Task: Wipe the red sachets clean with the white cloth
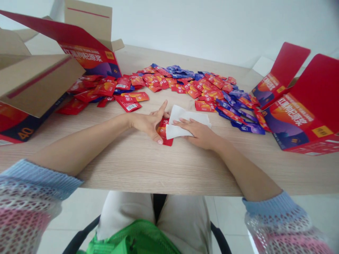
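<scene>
A red sachet (163, 131) lies flat on the table in front of me, its right part covered by a folded white tissue (188, 115). My left hand (149, 124) is at the sachet's left edge, thumb and forefinger spread wide with nothing held between them; some of its other fingers are partly hidden. On the tissue rests my right hand (200, 133), fingers stretched over the top and thumb along the near edge, keeping hold of it against the sachet. Behind both hands, many red sachets (206, 106) and purple-blue sachets (180, 72) form a loose curved heap.
Open printed cartons stand on both sides: a large one at the near left (29, 118), another behind it (92, 61), and two at the right, a nearer (299, 120) and a farther one (268, 88). The wooden table's front edge (159, 190) runs above my lap.
</scene>
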`<state>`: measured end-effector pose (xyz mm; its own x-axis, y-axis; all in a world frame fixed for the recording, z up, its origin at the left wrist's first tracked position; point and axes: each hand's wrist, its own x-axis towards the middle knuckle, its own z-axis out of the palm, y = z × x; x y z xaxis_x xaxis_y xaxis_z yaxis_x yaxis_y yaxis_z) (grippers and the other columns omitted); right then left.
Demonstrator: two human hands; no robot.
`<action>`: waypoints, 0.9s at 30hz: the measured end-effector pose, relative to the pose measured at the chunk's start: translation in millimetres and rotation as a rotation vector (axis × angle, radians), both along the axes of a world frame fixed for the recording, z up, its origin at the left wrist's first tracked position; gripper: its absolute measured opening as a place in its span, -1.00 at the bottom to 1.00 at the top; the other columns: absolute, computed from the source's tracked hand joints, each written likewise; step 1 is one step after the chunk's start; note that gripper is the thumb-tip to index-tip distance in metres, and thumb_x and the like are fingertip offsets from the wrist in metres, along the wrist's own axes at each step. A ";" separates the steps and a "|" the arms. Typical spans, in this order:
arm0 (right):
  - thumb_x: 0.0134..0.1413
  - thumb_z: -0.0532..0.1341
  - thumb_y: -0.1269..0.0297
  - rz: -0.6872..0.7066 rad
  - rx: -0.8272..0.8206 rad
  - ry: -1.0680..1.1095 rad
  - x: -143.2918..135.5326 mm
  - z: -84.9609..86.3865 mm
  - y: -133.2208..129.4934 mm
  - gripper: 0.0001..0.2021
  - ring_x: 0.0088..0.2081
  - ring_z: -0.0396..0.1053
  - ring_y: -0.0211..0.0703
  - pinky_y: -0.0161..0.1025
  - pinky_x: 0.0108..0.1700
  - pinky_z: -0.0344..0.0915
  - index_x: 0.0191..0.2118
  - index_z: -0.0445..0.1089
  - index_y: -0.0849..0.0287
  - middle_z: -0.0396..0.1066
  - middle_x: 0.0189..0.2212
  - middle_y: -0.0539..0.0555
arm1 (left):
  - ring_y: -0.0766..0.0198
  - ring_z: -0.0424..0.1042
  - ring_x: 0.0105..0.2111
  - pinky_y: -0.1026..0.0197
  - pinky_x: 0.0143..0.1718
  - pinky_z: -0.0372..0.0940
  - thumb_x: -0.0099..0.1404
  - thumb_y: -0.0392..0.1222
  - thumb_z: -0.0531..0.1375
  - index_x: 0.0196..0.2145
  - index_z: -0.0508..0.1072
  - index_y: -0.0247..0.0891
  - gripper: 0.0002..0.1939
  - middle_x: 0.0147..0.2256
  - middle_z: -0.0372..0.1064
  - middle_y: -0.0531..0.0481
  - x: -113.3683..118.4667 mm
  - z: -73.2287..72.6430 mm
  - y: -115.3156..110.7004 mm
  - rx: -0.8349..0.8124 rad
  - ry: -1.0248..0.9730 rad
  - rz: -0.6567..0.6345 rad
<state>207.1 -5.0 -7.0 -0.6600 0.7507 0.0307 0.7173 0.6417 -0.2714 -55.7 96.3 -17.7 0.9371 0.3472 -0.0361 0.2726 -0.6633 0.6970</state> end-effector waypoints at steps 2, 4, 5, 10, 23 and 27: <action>0.27 0.02 0.27 -0.042 0.012 -0.029 2.9 -0.9 2.4 -0.44 0.36 -0.06 -0.03 0.14 0.33 -0.07 0.36 0.01 0.14 0.06 0.33 0.11 | -0.04 -0.15 0.35 -0.20 0.28 -0.20 -0.06 0.10 0.41 0.21 -0.92 -0.25 0.55 0.32 -0.05 -0.35 -1.6 1.0 3.9 -0.062 -0.017 -0.017; 0.28 0.01 0.25 -0.098 0.029 -0.034 6.3 -3.2 4.9 -0.44 0.35 -0.04 -0.03 0.11 0.33 -0.06 0.37 0.01 0.16 0.07 0.33 0.15 | 0.00 -0.11 0.35 -0.14 0.29 -0.18 -0.07 0.08 0.42 0.22 -0.90 -0.29 0.56 0.31 -0.02 -0.36 -2.3 1.8 5.1 -0.102 -0.011 -0.005; 0.29 0.02 0.25 -0.131 0.037 -0.027 8.4 -4.5 6.1 -0.44 0.34 -0.01 -0.03 0.10 0.33 -0.05 0.36 0.02 0.16 0.08 0.32 0.16 | -0.01 -0.10 0.35 -0.13 0.29 -0.18 -0.08 0.07 0.43 0.22 -0.90 -0.30 0.56 0.31 -0.02 -0.37 -2.2 1.9 4.5 -0.104 -0.003 0.005; 0.28 0.04 0.20 -0.296 0.133 0.150 16.2 -2.8 3.7 -0.50 0.20 0.26 0.09 0.07 0.21 0.19 0.31 0.17 0.09 0.29 0.21 0.13 | -0.07 -0.17 0.36 -0.16 0.30 -0.19 -0.06 0.11 0.40 0.20 -0.93 -0.31 0.56 0.35 -0.19 -0.44 2.1 1.4 -4.4 -0.020 0.041 0.055; 0.06 0.05 0.49 0.163 0.065 0.141 -27.9 9.9 -31.3 -0.33 0.34 -0.01 -0.04 0.14 0.36 -0.19 0.33 0.08 0.07 0.11 0.32 0.02 | -0.08 -0.56 0.37 -0.15 0.32 -0.37 -0.12 0.10 0.41 0.33 -0.71 -0.26 0.52 0.41 -0.49 -0.26 3.6 9.5 4.9 0.053 0.150 -0.071; 0.00 0.07 0.48 0.205 0.046 0.072 -27.5 -1.1 -20.7 -0.30 0.37 -0.09 0.00 0.18 0.35 -0.19 0.32 0.10 0.12 0.09 0.33 0.05 | -0.02 -0.39 0.38 -0.13 0.31 -0.30 -0.06 0.07 0.39 0.23 -0.88 -0.32 0.52 0.39 -0.42 -0.36 1.0 10.1 6.6 0.019 0.128 -0.119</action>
